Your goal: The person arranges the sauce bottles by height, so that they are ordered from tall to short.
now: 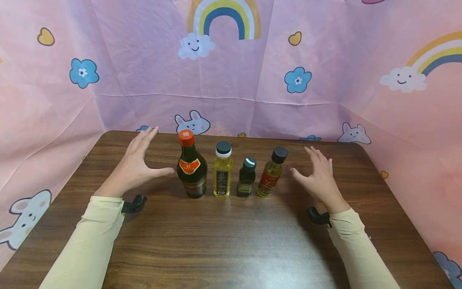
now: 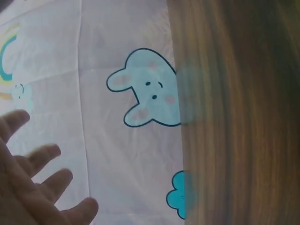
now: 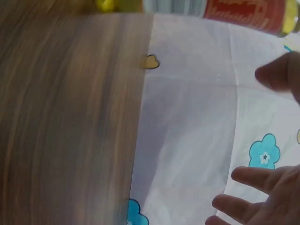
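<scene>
Left hand (image 1: 136, 165), below it a pale yellow sleeve (image 1: 86, 237), is spread wide with nothing in its grasp; its thumb either touches the first bottle or stops just short, I cannot tell which. Right hand (image 1: 321, 180) is likewise spread and holds nothing, its thumb near the row's other end but apart from it. Between them four bottles stand side by side on a dark brown wood-grain table (image 1: 216, 241): a large, dark glass bottle with an orange-red cap (image 1: 195, 184), a clear bottle of yellow oil with a white collar (image 1: 222, 176), a small dark green bottle (image 1: 246, 182) and a slim golden-oil bottle with a red label (image 1: 269, 180). Judging by the poses, the step in hand is framing the row from both ends, with no bottle gripped. Lifting one would call for the nearer hand to shift inward and curl round its body without nudging the neighbour. Behind the table hangs a pink and lilac printed cloth (image 1: 231, 80).
</scene>
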A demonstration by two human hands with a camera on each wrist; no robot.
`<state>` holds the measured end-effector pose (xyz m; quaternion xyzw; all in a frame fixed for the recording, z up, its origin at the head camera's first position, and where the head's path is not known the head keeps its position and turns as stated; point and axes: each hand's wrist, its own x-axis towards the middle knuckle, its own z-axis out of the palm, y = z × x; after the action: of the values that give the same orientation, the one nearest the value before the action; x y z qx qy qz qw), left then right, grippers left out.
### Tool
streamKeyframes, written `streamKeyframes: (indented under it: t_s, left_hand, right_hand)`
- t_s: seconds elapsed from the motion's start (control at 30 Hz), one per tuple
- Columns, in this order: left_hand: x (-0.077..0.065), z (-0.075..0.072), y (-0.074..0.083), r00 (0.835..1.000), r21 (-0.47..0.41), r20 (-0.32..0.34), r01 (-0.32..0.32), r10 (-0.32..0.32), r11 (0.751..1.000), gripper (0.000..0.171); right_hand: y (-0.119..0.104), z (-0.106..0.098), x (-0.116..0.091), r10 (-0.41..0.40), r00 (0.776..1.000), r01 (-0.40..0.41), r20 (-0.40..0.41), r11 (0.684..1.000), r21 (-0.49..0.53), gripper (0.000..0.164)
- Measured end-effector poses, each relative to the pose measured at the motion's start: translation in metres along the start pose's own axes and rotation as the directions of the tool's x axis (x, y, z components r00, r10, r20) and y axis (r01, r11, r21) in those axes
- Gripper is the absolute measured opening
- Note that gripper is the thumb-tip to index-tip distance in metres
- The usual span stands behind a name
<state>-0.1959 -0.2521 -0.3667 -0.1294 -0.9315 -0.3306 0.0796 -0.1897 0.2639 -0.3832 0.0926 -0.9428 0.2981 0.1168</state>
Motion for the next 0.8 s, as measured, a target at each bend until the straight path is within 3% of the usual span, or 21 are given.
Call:
streamKeyframes:
  t_s: [0.23,0.5,0.67,0.8]
  left_hand:
    - [-0.002,0.001,0.013,0.998,-0.064,0.066,-0.017,0.021,0.998,0.125]
    - [-0.005,0.007,0.025,0.994,-0.086,0.092,-0.048,0.056,0.995,0.126]
    - [-0.006,0.014,0.032,0.993,-0.120,0.110,-0.040,0.053,0.992,0.123]
    - [-0.004,0.020,0.034,0.993,-0.187,0.086,-0.066,0.083,0.980,0.119]
  right_hand:
    - [-0.011,-0.006,-0.002,0.000,0.993,-0.009,0.116,0.997,0.075,0.089]
    - [-0.022,-0.008,-0.006,0.015,0.961,-0.062,0.276,0.985,0.161,0.102]
    - [-0.025,-0.002,-0.007,-0.026,0.960,-0.050,0.280,0.964,0.263,0.097]
    - [-0.032,0.005,-0.009,-0.062,0.974,-0.031,0.217,0.917,0.398,0.083]
